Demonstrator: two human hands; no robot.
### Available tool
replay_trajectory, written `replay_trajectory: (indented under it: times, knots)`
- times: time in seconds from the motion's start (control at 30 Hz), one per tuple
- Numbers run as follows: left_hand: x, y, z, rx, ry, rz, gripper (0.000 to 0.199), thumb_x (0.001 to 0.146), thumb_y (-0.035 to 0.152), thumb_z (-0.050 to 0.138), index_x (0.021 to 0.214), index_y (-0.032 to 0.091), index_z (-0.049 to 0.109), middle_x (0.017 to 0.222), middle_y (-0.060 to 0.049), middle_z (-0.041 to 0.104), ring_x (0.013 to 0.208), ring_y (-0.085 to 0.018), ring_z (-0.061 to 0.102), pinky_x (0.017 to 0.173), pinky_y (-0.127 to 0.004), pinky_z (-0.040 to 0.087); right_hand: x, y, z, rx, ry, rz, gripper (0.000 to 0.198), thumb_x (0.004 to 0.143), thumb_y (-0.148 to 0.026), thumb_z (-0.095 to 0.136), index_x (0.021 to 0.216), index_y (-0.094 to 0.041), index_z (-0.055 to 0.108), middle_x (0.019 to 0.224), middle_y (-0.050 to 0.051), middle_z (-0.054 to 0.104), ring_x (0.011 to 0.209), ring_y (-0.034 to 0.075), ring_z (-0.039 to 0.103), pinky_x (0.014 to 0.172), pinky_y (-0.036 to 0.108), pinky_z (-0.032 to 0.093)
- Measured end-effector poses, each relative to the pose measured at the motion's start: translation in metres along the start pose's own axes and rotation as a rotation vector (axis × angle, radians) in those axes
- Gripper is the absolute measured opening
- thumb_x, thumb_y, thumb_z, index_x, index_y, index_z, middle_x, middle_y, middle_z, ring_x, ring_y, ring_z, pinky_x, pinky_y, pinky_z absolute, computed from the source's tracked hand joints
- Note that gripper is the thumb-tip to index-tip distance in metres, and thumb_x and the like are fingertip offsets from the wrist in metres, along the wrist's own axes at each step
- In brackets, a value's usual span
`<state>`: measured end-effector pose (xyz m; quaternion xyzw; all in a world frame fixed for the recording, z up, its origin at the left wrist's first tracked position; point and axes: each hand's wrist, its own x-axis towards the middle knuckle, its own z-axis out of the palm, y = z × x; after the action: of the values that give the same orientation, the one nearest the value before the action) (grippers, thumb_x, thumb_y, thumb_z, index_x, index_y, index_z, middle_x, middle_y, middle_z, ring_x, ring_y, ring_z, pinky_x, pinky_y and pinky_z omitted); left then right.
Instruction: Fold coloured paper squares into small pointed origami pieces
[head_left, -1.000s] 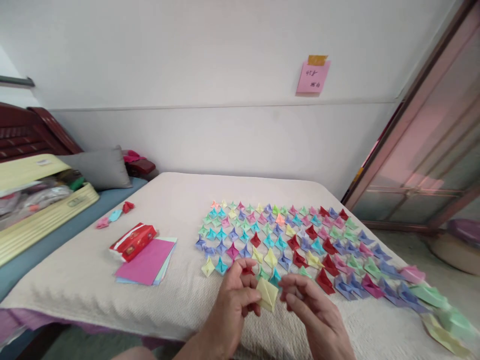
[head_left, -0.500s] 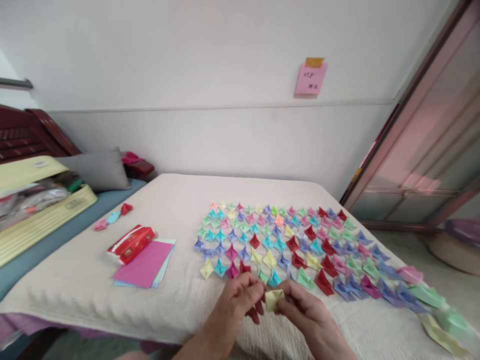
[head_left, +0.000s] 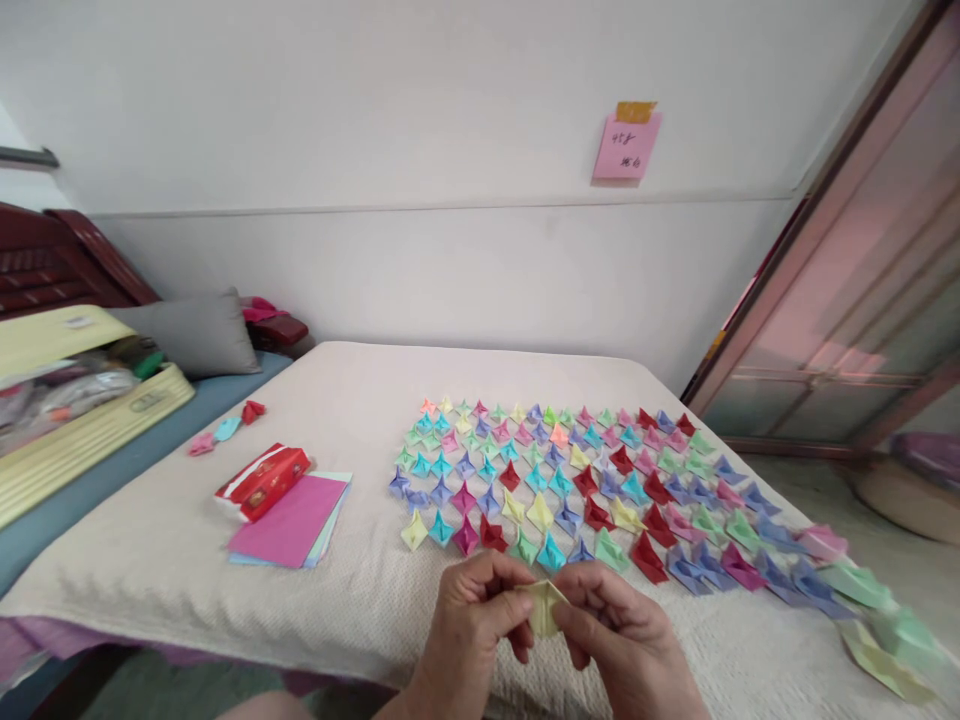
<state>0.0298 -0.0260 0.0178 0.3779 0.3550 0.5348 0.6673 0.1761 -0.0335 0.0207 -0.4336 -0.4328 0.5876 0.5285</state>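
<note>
Between my two hands, over the front part of the covered surface, is a small folded piece of pale yellow paper. My left hand pinches its left edge between thumb and fingers. On the other side, my right hand grips the right edge with thumb and forefinger. Just beyond my fingers lie rows of small folded paper boats in many colours, among them a dark red paper boat and a turquoise paper boat. Part of the yellow paper is covered by my fingertips.
To the left, a red tissue pack rests partly on a stack of coloured paper sheets. Farther left are three small folded pieces, one a red folded paper. A yellow box holding bags stands beside a grey pillow.
My left hand has closed onto the yellow paper's left edge, where its fingers were beside it before. The paper has turned a little. The view has shifted slightly.
</note>
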Motion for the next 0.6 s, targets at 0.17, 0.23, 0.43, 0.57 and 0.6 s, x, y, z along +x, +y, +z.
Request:
replay_trajectory:
  times: [0.17,0.23,0.43,0.57,0.6]
  knots:
    - [-0.003,-0.009,0.002,-0.049,0.072,-0.006,0.005,0.067,0.012,0.063,0.063,0.015,0.065,0.043,0.004,0.054,0.037,-0.007,0.047,0.037,-0.016,0.034,-0.002,0.006,-0.003,-0.027,0.040,-0.055,0.009,0.069,-0.021,0.073,0.061,-0.020,0.068,0.054,-0.005,0.051,0.046,0.007,0.042,0.044,0.019,0.032]
    - [-0.003,-0.012,0.001,-0.038,0.064,-0.009,0.006,0.068,0.012,0.062,0.063,0.015,0.065,0.042,0.004,0.054,0.037,-0.008,0.047,0.037,-0.016,0.034,-0.004,0.005,-0.004,-0.070,0.032,-0.105,0.012,0.069,-0.017,0.071,0.058,-0.021,0.067,0.053,-0.005,0.050,0.046,0.008,0.043,0.045,0.020,0.033]
    - [-0.004,-0.003,0.002,-0.011,0.001,0.003,0.006,0.071,0.014,0.056,0.072,0.015,0.062,0.050,0.005,0.053,0.042,-0.007,0.045,0.042,-0.018,0.036,-0.008,-0.006,-0.005,-0.393,-0.038,-0.339,0.017,0.077,-0.014,0.063,0.062,-0.022,0.066,0.055,-0.003,0.055,0.051,0.012,0.053,0.050,0.023,0.041]
    - [-0.005,0.009,0.005,0.081,-0.050,-0.010,0.015,0.068,0.019,0.069,0.078,0.016,0.058,0.058,0.005,0.051,0.051,-0.008,0.044,0.046,-0.018,0.037,-0.009,-0.009,-0.005,-0.491,-0.073,-0.462,0.018,0.079,-0.012,0.060,0.070,-0.024,0.071,0.058,-0.001,0.060,0.054,0.014,0.058,0.052,0.024,0.045]
    - [-0.005,0.011,0.005,0.099,-0.051,-0.023,0.018,0.068,0.020,0.071,0.079,0.016,0.057,0.059,0.005,0.051,0.052,-0.008,0.043,0.046,-0.018,0.036,-0.008,-0.009,-0.004,-0.494,-0.077,-0.461,0.018,0.079,-0.013,0.061,0.071,-0.024,0.071,0.058,-0.001,0.061,0.055,0.015,0.059,0.053,0.024,0.045]
